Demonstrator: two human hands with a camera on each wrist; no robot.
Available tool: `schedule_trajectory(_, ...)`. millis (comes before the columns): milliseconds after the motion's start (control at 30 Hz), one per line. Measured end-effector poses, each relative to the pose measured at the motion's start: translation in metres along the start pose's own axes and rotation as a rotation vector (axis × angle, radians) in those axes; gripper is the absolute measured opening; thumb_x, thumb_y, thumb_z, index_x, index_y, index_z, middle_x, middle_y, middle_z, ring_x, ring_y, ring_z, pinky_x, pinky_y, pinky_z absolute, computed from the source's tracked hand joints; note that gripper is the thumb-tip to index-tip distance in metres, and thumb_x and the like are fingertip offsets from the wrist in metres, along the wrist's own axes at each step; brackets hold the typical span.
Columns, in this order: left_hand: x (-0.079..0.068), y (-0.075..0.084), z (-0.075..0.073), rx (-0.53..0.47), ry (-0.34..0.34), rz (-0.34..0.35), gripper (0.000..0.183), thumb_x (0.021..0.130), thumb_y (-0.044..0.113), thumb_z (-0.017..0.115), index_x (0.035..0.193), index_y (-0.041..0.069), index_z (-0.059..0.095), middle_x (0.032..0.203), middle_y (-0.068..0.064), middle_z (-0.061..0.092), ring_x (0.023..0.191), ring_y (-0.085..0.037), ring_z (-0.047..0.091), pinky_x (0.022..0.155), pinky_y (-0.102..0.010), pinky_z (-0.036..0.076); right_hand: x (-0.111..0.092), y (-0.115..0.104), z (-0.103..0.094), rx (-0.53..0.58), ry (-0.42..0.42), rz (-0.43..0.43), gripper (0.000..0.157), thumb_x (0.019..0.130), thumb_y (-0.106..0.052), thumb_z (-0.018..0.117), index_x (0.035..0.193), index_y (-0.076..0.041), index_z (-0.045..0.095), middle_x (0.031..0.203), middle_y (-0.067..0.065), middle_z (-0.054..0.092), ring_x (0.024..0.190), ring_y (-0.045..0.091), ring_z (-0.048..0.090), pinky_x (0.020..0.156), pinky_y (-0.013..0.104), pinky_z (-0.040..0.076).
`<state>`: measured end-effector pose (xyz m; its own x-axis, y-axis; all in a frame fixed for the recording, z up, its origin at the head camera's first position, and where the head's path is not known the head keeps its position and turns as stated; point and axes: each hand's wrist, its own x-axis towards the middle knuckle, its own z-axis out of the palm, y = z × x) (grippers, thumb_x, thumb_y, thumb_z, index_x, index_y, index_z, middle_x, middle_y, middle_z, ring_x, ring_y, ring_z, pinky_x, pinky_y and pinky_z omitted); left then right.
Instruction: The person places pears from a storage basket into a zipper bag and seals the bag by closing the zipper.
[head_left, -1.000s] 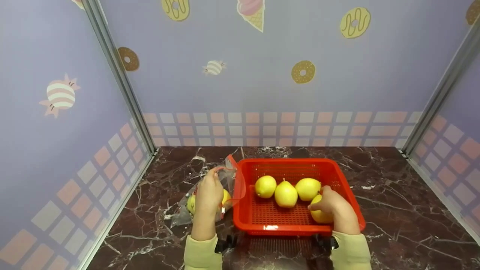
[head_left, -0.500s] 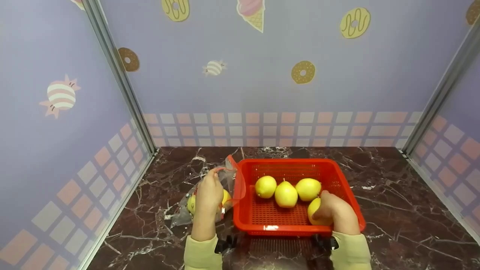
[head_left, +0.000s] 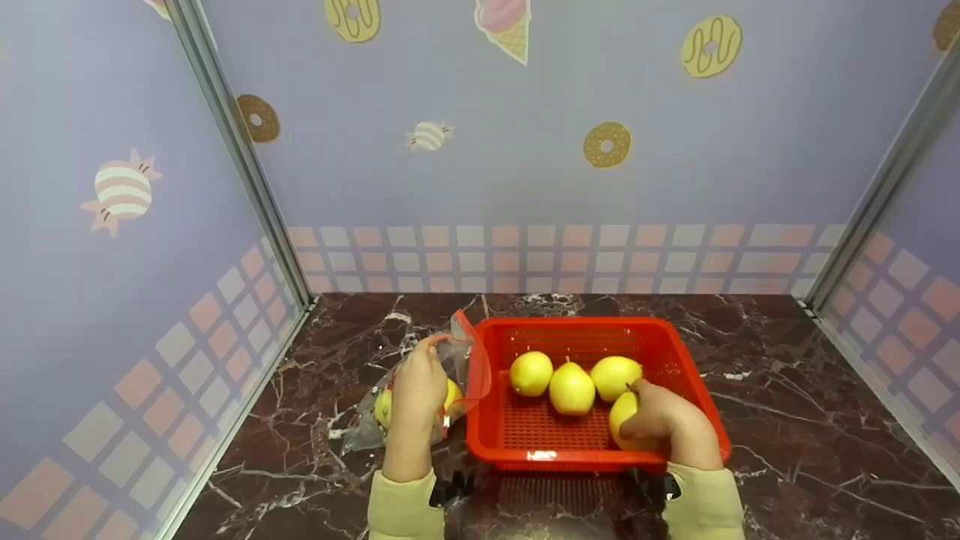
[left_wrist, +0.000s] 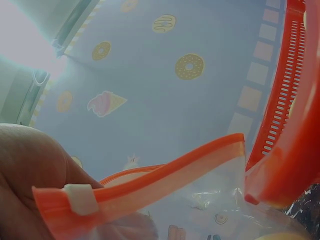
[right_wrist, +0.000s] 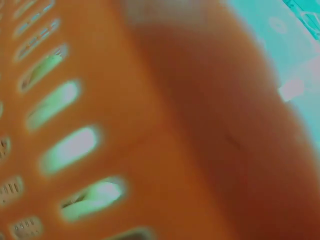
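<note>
My left hand (head_left: pixel 420 379) holds up the mouth of a clear zip bag (head_left: pixel 363 439) by its red-edged rim, left of a red plastic basket (head_left: pixel 540 456). Yellow fruit (head_left: pixel 382 409) shows inside the bag, partly behind the hand. In the left wrist view the bag's orange zip strip (left_wrist: pixel 170 175) gapes, with a white slider (left_wrist: pixel 81 199) by the fingers. My right hand (head_left: pixel 667 420) grips a yellow pear (head_left: pixel 624 420) at the basket's near right corner, thumb and fingers around it. The right wrist view is mostly filled by the blurred basket wall (right_wrist: pixel 130 165).
Three more pears stand in the basket: one at the left (head_left: pixel 531 373), a middle pear (head_left: pixel 572 390) and a right pear (head_left: pixel 615 377). The basket sits on a dark marbled table (head_left: pixel 810 420) with patterned walls (head_left: pixel 525 180) behind and at the sides.
My right hand's grasp has shifted around the near right pear, which has turned and moved slightly left, its stem now showing near the fingers. The left hand and bag have stayed still.
</note>
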<state>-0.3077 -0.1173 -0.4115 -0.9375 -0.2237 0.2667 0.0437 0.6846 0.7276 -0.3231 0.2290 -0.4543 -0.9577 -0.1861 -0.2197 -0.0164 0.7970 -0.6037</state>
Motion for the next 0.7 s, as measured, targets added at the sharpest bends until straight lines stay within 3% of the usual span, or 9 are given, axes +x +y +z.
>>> schedule_trajectory(267, 0.0, -0.001, 0.001, 0.001, -0.014, -0.021, 0.035, 0.109, 0.01, 0.04, 0.134, 0.002, 0.063, 0.128, -0.03, 0.068, 0.116, -0.049, 0.066, 0.098, -0.059, 0.053, -0.003, -0.004, -0.001, 0.022, -0.056, -0.015, 0.093, 0.069, -0.017, 0.082, 0.151, 0.001, 0.042, 0.121, 0.018, 0.063, 0.089, 0.025, 0.06, 0.068, 0.032, 0.05)
schedule_trajectory(533, 0.0, -0.001, 0.001, 0.0, -0.014, -0.015, 0.035, 0.109, 0.01, 0.04, 0.134, 0.001, 0.063, 0.126, -0.031, 0.068, 0.114, -0.05, 0.066, 0.097, -0.06, 0.053, -0.008, -0.008, -0.005, 0.068, -0.061, -0.152, 0.08, 0.072, -0.016, 0.082, 0.142, 0.0, 0.048, 0.115, 0.018, 0.064, 0.09, 0.024, 0.06, 0.068, 0.031, 0.052)
schedule_trajectory(700, 0.001, -0.001, 0.001, -0.005, -0.023, -0.016, 0.035, 0.109, 0.01, 0.039, 0.135, 0.002, 0.062, 0.126, -0.032, 0.068, 0.112, -0.05, 0.067, 0.094, -0.06, 0.053, -0.008, -0.011, -0.005, 0.152, -0.067, -0.159, 0.083, 0.073, -0.015, 0.083, 0.145, 0.0, 0.044, 0.116, 0.018, 0.062, 0.086, 0.022, 0.061, 0.067, 0.031, 0.053)
